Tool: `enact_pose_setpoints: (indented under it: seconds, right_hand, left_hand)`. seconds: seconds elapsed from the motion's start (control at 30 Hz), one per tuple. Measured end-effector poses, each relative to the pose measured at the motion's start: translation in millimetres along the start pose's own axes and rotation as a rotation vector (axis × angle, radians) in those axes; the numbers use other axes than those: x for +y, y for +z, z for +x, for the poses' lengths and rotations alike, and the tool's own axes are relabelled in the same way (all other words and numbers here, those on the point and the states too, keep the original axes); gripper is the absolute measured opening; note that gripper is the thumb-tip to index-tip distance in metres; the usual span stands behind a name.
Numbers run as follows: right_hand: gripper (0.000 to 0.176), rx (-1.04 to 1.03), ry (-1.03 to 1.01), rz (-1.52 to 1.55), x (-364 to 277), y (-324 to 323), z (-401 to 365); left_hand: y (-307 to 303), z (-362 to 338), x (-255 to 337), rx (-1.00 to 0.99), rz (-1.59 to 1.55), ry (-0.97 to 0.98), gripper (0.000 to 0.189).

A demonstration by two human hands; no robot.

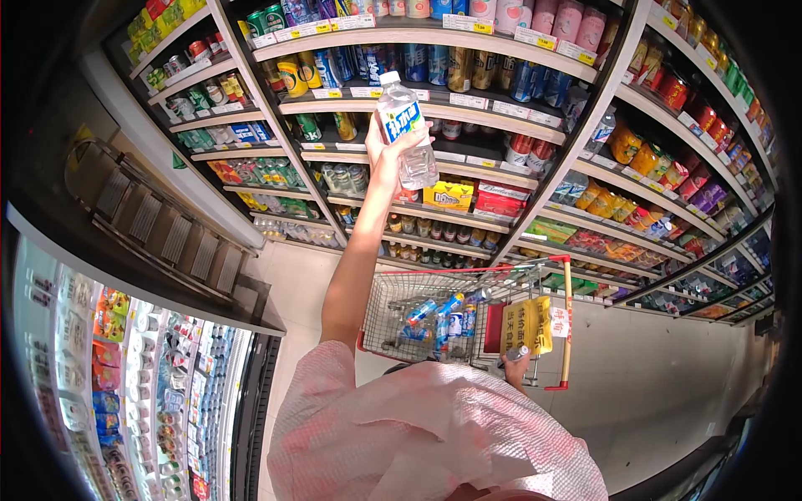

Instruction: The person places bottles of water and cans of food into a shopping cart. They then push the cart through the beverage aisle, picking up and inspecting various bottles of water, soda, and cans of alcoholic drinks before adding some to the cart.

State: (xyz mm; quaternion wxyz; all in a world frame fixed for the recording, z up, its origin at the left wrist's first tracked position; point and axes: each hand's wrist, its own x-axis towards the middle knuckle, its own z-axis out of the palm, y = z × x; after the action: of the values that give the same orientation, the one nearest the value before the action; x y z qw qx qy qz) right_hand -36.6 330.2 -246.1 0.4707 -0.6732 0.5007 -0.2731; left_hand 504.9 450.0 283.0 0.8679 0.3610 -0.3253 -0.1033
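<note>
My left hand (pixel 391 149) is stretched forward and up, fingers wrapped round a clear plastic bottle (pixel 408 125) with a white cap and a blue, white and green label. The bottle tilts slightly in front of the drink shelves. Lower right, beside the shopping cart (pixel 376 305), my right hand (pixel 515 365) is closed round a clear bottle (pixel 501 361), which is only partly visible. Several blue-labelled bottles (pixel 443 321) lie in the cart's wire basket. A yellow sign (pixel 526 326) with printed characters hangs near the cart's handle.
Drink shelves (pixel 401 37) with cans and bottles rise ahead, and more shelving (pixel 668 167) runs along the right. At left are a metal step ladder (pixel 150 217) and a lit display case (pixel 150 376) of packaged goods. Tiled floor (pixel 652 367) extends right of the cart.
</note>
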Motion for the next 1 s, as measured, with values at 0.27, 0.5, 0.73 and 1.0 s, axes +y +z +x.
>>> enact_pose_setpoints:
  seconds: [0.27,0.5,0.73,1.0]
  right_hand:
    - [0.107,0.007,0.027,-0.021,31.6,6.8,6.8]
    - [0.098,0.044,-0.05,-0.001,31.7,11.7,6.4]
    - [0.076,0.092,-0.083,-0.133,-4.2,5.9,-5.5]
    - [0.068,0.014,-0.081,0.018,-41.9,-10.4,-22.7]
  left_hand:
    - [21.7,29.1,13.2,-0.085,0.066,0.056,0.061]
    - [21.9,25.8,-13.6,-0.126,0.026,-0.02,0.057]
    - [23.1,8.7,-35.2,-0.116,0.013,-0.074,0.054]
    - [-1.8,-48.6,-99.5,-0.034,-0.092,-0.319,0.055]
